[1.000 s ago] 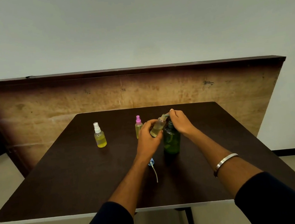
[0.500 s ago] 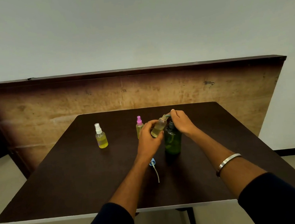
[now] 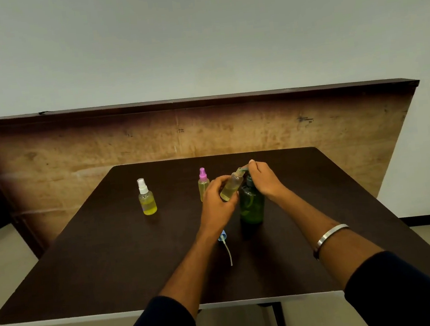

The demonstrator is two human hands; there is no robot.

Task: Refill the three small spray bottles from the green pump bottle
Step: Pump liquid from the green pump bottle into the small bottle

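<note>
Clear plastic, the uncapped spray bottle [image 3: 230, 185] looks light and slick; the left hand [image 3: 217, 202] grips its body, tilted against the green pump bottle [image 3: 251, 204] on the bench [image 3: 112, 255]. The right hand [image 3: 263, 177] apparently pinches the pump spout.

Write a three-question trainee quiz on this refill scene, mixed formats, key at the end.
1. True or false: the left hand holds a tilted, uncapped small bottle at the green pump bottle's spout.
2. Which caps do the two small bottles standing on the table wear? A) white and pink B) blue and green C) both white
3. Fill in: the blue spray head with its tube lies on the table near the ____ wrist.

Key: 1 true; 2 A; 3 left. The right hand is on the pump.
</note>
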